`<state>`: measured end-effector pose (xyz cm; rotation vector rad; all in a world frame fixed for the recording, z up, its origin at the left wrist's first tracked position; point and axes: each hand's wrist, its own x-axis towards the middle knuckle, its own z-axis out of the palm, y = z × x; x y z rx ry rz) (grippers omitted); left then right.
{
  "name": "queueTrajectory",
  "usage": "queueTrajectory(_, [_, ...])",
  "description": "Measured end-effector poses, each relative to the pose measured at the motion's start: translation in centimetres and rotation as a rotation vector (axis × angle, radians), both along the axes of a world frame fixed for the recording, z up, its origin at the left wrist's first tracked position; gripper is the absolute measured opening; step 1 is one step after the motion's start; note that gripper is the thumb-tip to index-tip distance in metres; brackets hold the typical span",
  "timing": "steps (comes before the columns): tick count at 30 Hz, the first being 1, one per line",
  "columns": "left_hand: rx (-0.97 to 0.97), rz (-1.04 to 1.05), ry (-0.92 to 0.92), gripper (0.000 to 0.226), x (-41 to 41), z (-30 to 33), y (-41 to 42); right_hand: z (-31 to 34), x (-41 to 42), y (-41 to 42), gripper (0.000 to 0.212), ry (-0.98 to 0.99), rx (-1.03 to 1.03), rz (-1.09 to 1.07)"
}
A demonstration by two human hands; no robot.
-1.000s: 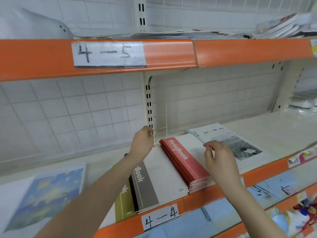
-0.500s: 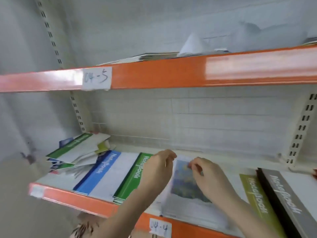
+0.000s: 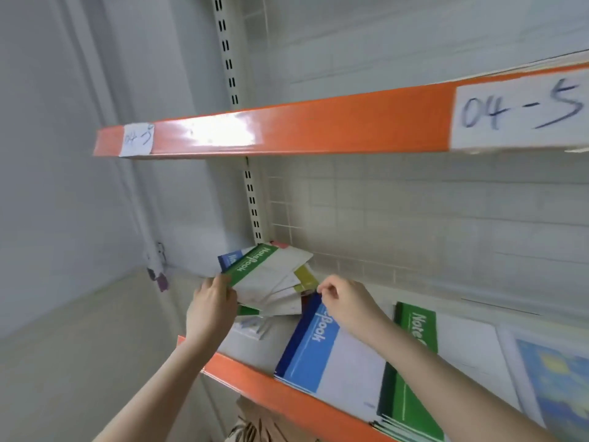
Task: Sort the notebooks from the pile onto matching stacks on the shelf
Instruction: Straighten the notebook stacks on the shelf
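1. The left hand [image 3: 212,303] is gripping the near edge of the green notebook [image 3: 264,269] topping the pile [image 3: 280,291] at the shelf's [image 3: 255,376] left end.
2. The right hand [image 3: 345,298], fingers loosely curled, is hovering empty beside it.
3. Advice: lift only the top copy, steadying the rest, then carry it to the green stack [image 3: 411,371].

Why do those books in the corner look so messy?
The fanned pile of notebooks at the shelf's left end lies crooked, covers pointing different ways, unlike the flat blue notebook stack beside it. The left hand touches it.
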<state>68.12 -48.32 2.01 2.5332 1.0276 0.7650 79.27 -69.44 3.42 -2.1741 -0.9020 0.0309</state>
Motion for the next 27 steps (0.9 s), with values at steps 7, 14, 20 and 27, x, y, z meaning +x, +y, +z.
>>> queueTrajectory(7, [-0.240,0.114,-0.001,0.041,1.9,-0.9,6.5,-1.8,1.4,9.0,0.030,-0.029,-0.135,-0.229])
queueTrajectory(14, [-0.373,-0.019,-0.017,0.031,3.5,-1.9,7.6,-4.7,2.2,9.3,0.032,-0.162,-0.105,-0.305])
queueTrajectory(20, [-0.588,-0.091,-0.125,0.025,4.0,0.0,7.8,-4.5,2.2,9.2,0.020,-0.104,-0.019,-0.262])
queueTrajectory(27, [-0.999,-0.177,-0.295,0.027,4.0,3.1,6.9,-3.9,1.8,8.8,0.017,-0.092,0.006,-0.229])
